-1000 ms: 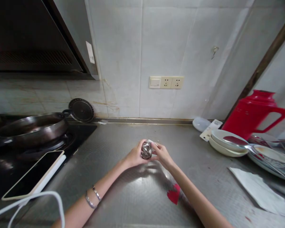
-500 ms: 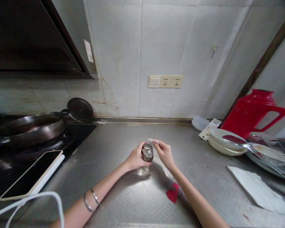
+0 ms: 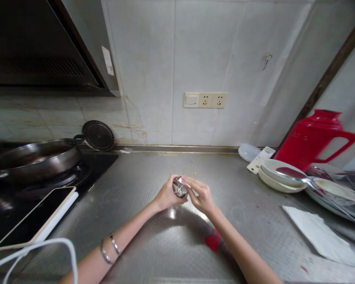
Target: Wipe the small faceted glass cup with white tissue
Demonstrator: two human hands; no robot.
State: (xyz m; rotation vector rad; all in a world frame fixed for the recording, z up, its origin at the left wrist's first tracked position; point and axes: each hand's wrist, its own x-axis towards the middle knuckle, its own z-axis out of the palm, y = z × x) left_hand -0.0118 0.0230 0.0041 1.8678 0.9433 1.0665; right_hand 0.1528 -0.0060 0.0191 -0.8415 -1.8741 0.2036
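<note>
My left hand (image 3: 165, 194) is wrapped around a small clear glass jar (image 3: 180, 188) with dark markings, its round end tilted up toward me. At the jar's near-right rim, my right hand (image 3: 201, 196) has its fingertips pinched together. A small white piece that looks like tissue (image 3: 180, 180) shows at those fingertips, against the top of the jar; most of it is hidden. Both hands are above the steel counter (image 3: 142, 240). Below them lies a red scrap (image 3: 213, 240), partly covered by my right forearm.
On the left, a pan (image 3: 41, 159) sits on the black stove, with a phone (image 3: 35, 219) and white cable (image 3: 59, 241) nearer. To the right stand a red thermos jug (image 3: 316, 136), stacked bowls (image 3: 279, 183), plates and a white paper sheet (image 3: 322, 232).
My right hand has moved left, bringing the white piece from beside the jar onto its top. The jar is tilted more toward me. The view has shifted slightly.
</note>
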